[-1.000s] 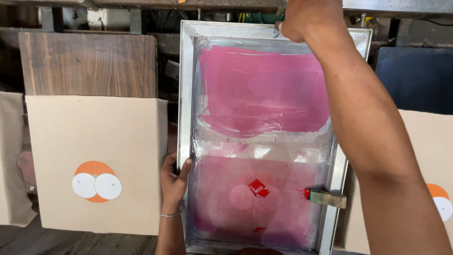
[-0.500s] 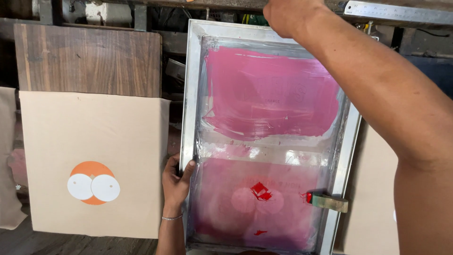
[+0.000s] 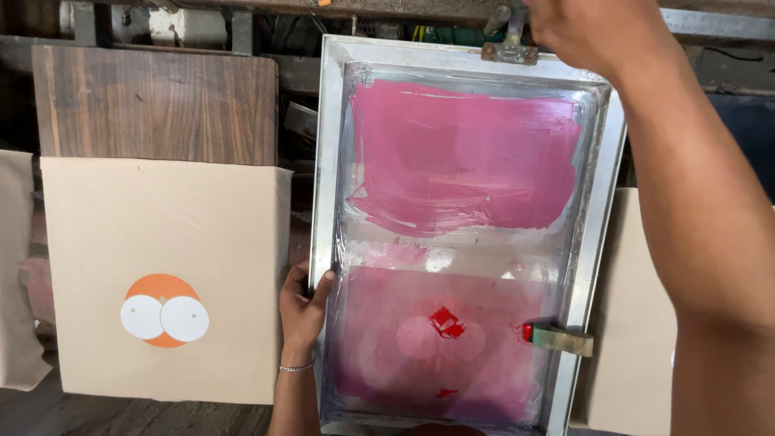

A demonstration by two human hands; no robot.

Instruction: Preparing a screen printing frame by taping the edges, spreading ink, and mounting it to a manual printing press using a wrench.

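Head view: a metal-framed screen [image 3: 464,242] fills the centre, its mesh smeared with pink ink and a small red patch [image 3: 446,321] low in the middle. The left hand [image 3: 303,307] grips the frame's left edge at 8 o'clock, fingers curled over the rim, a thin bracelet on the wrist. The right hand [image 3: 601,32] reaches to 1 o'clock at the frame's top edge, beside a metal hinge clamp [image 3: 508,44]; whether it grasps anything I cannot tell. A small clip [image 3: 561,339] sits on the frame's right edge at 4 o'clock. At 9 o'clock lies a beige sheet [image 3: 161,274] printed with an orange circle holding two white discs [image 3: 164,311], over a wooden board [image 3: 157,105].
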